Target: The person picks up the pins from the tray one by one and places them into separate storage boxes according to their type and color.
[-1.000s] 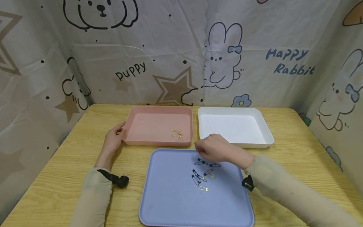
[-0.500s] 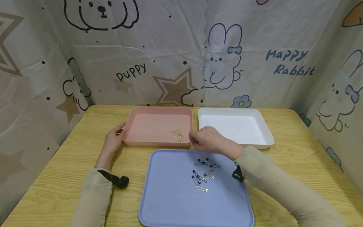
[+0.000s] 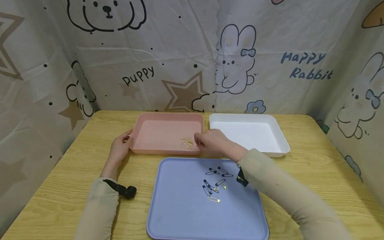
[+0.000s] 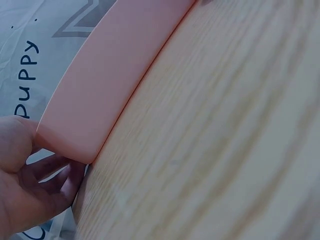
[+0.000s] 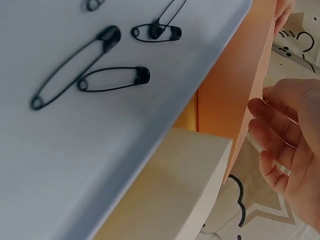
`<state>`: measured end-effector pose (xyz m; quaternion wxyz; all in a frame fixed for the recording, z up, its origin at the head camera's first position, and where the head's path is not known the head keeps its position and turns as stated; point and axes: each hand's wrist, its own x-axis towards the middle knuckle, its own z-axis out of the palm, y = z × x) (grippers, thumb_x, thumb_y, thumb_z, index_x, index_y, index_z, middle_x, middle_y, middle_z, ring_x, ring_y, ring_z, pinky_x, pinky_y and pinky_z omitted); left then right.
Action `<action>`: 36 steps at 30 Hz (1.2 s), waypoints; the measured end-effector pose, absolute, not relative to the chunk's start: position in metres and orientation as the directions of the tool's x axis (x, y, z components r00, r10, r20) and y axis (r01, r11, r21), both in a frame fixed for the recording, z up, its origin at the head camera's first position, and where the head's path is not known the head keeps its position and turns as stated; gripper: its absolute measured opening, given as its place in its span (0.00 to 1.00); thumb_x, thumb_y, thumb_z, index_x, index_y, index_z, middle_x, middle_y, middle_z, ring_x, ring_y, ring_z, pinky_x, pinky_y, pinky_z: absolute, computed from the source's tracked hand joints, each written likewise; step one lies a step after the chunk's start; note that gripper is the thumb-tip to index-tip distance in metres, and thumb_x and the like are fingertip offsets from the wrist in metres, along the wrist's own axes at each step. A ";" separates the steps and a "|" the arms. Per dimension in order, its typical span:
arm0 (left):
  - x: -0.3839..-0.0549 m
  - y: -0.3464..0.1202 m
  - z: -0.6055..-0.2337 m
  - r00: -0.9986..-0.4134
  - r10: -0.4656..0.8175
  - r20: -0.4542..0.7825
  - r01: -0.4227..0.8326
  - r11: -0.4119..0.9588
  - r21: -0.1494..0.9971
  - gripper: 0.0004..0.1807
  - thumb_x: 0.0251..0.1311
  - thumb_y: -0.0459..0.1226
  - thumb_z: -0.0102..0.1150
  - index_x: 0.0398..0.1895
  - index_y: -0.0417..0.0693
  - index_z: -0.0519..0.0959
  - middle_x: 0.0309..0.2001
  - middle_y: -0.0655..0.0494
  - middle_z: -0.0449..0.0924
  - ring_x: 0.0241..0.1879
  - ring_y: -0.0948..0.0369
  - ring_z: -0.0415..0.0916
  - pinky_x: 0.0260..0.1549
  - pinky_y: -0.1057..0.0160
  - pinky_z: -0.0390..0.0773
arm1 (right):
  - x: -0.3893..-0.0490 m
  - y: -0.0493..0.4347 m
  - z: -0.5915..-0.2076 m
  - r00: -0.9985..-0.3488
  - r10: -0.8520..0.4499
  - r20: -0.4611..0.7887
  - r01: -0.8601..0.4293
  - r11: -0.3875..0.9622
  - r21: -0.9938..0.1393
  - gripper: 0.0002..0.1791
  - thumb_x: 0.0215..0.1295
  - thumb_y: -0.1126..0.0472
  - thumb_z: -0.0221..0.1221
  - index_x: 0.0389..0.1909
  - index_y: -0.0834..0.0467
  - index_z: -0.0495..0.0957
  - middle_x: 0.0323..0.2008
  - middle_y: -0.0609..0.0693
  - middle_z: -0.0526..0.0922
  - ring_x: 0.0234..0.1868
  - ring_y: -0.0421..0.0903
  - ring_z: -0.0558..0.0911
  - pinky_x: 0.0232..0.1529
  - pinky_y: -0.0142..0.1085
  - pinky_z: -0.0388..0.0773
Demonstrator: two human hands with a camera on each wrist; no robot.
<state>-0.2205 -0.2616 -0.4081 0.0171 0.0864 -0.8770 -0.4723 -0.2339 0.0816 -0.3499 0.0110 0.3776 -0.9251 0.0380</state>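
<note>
My left hand (image 3: 119, 146) holds the left end of the pink tray (image 3: 162, 131), its thumb at the rim and its fingers against the outer wall in the left wrist view. My right hand (image 3: 214, 142) is over the pink tray's right edge. Between its thumb and forefinger, the right wrist view shows a gold safety pin (image 5: 267, 81). Several gold safety pins (image 3: 189, 142) lie inside the pink tray near its right end. On the blue tray (image 3: 180, 206) are several black safety pins (image 3: 207, 186) and a few gold ones, one gold safety pin (image 3: 214, 199) lying nearest the front.
A white tray (image 3: 246, 130) stands right of the pink one, partly behind my right forearm. The blue tray lies in front of both on the wooden table (image 3: 54, 186). A printed cloth (image 3: 180, 50) hangs behind and at the sides.
My right hand has moved left and slightly away from me, from above the blue tray's far edge to the pink tray's right edge. My left hand has stayed in place.
</note>
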 end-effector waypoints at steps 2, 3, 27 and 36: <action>-0.220 -0.261 -0.408 -0.984 -0.168 -0.052 -0.136 0.538 0.832 0.25 0.68 0.42 0.40 0.67 0.47 0.60 0.57 0.37 0.65 0.52 0.50 0.65 0.42 0.65 0.67 | -0.237 0.079 -0.350 -0.716 -0.696 0.051 -0.698 0.714 -0.066 0.02 0.58 0.59 0.56 0.30 0.52 0.73 0.19 0.41 0.74 0.19 0.39 0.70 0.23 0.30 0.68; -0.220 -0.262 -0.408 -0.985 -0.167 -0.054 -0.137 0.536 0.833 0.25 0.68 0.42 0.40 0.67 0.47 0.60 0.57 0.37 0.65 0.52 0.50 0.65 0.43 0.65 0.67 | -0.238 0.078 -0.350 -0.717 -0.695 0.051 -0.697 0.714 -0.066 0.02 0.58 0.59 0.56 0.29 0.52 0.73 0.19 0.41 0.74 0.19 0.39 0.70 0.23 0.31 0.68; -0.220 -0.262 -0.407 -0.983 -0.176 -0.053 -0.142 0.543 0.828 0.25 0.68 0.41 0.40 0.67 0.48 0.60 0.58 0.37 0.65 0.53 0.50 0.65 0.43 0.63 0.67 | -0.264 0.048 -0.357 -0.800 -0.599 -0.025 -0.592 0.796 -0.129 0.01 0.56 0.60 0.58 0.30 0.51 0.76 0.26 0.43 0.77 0.25 0.42 0.73 0.25 0.33 0.69; -0.221 -0.263 -0.409 -0.983 -0.175 -0.047 -0.135 0.537 0.833 0.24 0.68 0.41 0.39 0.67 0.47 0.60 0.57 0.37 0.65 0.53 0.50 0.64 0.46 0.60 0.67 | -0.271 0.038 -0.359 -0.819 -0.573 -0.035 -0.567 0.817 -0.110 0.04 0.60 0.57 0.57 0.34 0.51 0.77 0.30 0.44 0.80 0.28 0.41 0.74 0.29 0.34 0.71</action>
